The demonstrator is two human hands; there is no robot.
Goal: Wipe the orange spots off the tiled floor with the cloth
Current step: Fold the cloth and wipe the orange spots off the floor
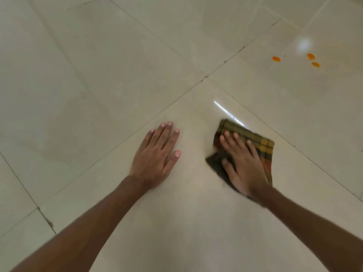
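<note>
The cloth (255, 139), a folded checked piece in olive, brown and orange, lies flat on the floor (98, 85), on the near tile (186, 222) right of the middle of the view; its left edge is blurred. The right hand (243, 163) rests on top of it, palm down, fingers straight and slightly spread, thumb out to the left over the cloth's dark corner. It grasps nothing and only presses the cloth to the tile. The cloth shows beyond the fingertips and along the hand's right side. The spots (276, 59), three orange blots, sit well apart from the cloth on the next tile up and to the right, across a grout line (294, 146). One spot is alone on the left and two are close together further right, one just above the other. A tiny dark speck (284, 55) lies between the single spot and the pair. The left hand (155, 154) lies flat on the same near tile, near the cloth's left side and apart from it, palm down, fingers straight and close together, thumb out to the right, released and holding nothing. Both forearms (88, 222) run in from the bottom corners. The floor is of large, pale, glossy tiles with thin dark grout lines that meet at a cross (206, 76) above the hands. A bright streak (227, 112) of glare lies just above the cloth, and a round glint (304, 45) above the spots
</note>
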